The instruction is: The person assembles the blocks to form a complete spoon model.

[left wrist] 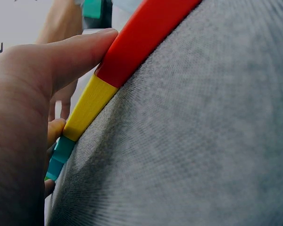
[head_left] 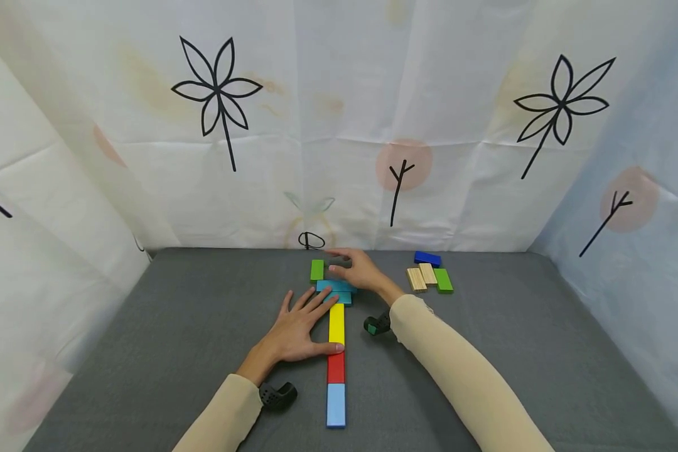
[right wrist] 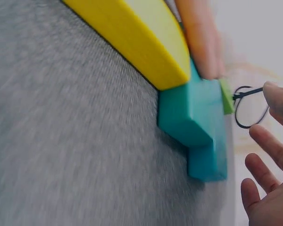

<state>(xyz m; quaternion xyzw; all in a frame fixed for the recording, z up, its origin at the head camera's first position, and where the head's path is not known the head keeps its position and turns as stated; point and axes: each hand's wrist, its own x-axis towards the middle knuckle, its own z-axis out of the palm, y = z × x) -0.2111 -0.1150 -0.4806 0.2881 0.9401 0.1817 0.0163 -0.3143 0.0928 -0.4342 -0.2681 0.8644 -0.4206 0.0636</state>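
A straight row of flat blocks runs away from me in the head view: light blue [head_left: 336, 405], red [head_left: 336, 368], then yellow [head_left: 336, 323]. Two teal blocks [head_left: 339, 292] lie crosswise at its far end, slightly offset, with a green block [head_left: 317, 270] beyond them on the left. My left hand [head_left: 297, 331] is spread beside the row; its thumb touches the red block [left wrist: 134, 40] near the yellow one, and fingertips reach the teal blocks. My right hand [head_left: 361, 270] hovers just beyond the teal blocks, fingers apart and holding nothing, as the right wrist view shows.
To the right at the back lie a dark blue block [head_left: 427, 258], two plain wooden blocks [head_left: 416, 279] and another green block [head_left: 443, 280]. The grey cloth-covered table [head_left: 203, 326] ends at a patterned white curtain [head_left: 339, 125] behind.
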